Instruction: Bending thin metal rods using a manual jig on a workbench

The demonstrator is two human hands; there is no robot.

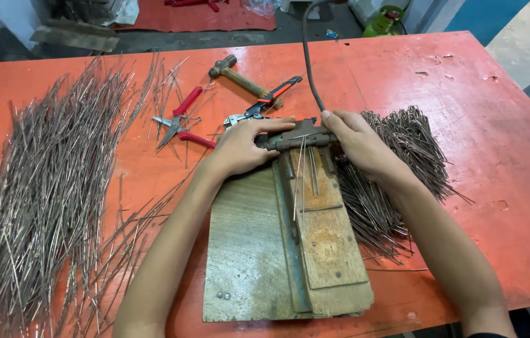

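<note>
Spreading under everything is the red bench point(465, 125), and along its left edge lies a big loose heap of straight wires point(52, 206). At the middle, near the front edge, sits my wooden jig board point(246, 250) with a narrower plank point(330, 244) fixed on top, its long axis running from me toward the far edge. Just right of the board is a pile of bent wires point(408, 144), touching my right forearm. Beyond the board lie red-handled snips point(180, 122), a hammer point(237, 72) and orange-handled pliers point(265, 103), all near each other.

At the far end of the plank sits the metal bending fixture point(299, 136), crosswise to the board. My left hand point(240, 147) presses down on its left end, fingers flat and closed over it; my right hand point(355, 141) grips its right end. Between them, thin wires point(301, 175) run lengthwise from the fixture back toward me, about equally near both hands.
</note>
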